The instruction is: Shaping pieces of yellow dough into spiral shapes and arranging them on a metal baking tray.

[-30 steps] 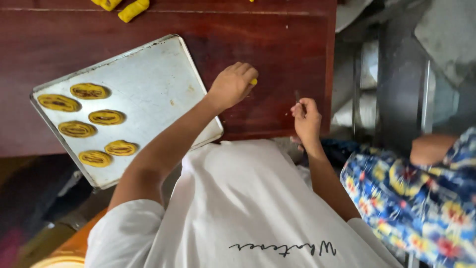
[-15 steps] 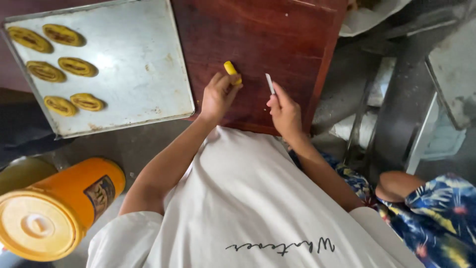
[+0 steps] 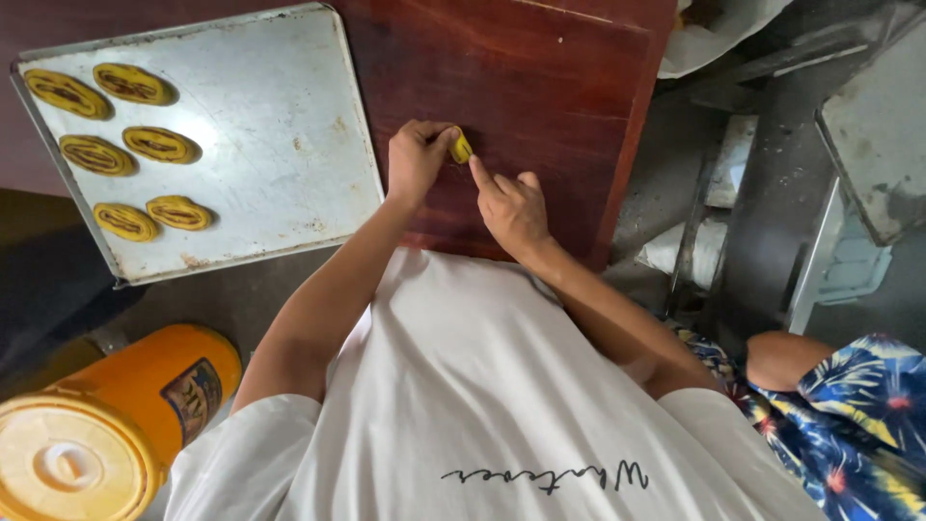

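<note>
Left hand (image 3: 417, 154) is curled shut on a small yellow dough piece (image 3: 461, 147), pinching it between thumb and fingertips just above the dark red wooden table (image 3: 540, 87), near the table's near edge and roughly midway along it. Right hand (image 3: 511, 205) sits just beside it, index finger stretched out with the tip touching the dough piece from the near side; the other fingers are loosely folded and I can't tell whether anything is held inside them. The two hands are almost touching at the dough. Metal baking tray (image 3: 280, 145) lies on the left part of the table, its near left corner hanging past the table edge, its right edge just beside the left hand. Six flattened oval yellow dough pieces with dark centres (image 3: 135, 145) sit in pairs along the tray's left side; rest of the tray is bare metal with some stains. Below the table, off the near left corner, an orange plastic jar with a pale lid (image 3: 106, 434) lies on its side. White shirt fills the near middle; a blue floral-print cloth (image 3: 849, 415) shows at far right.
</note>
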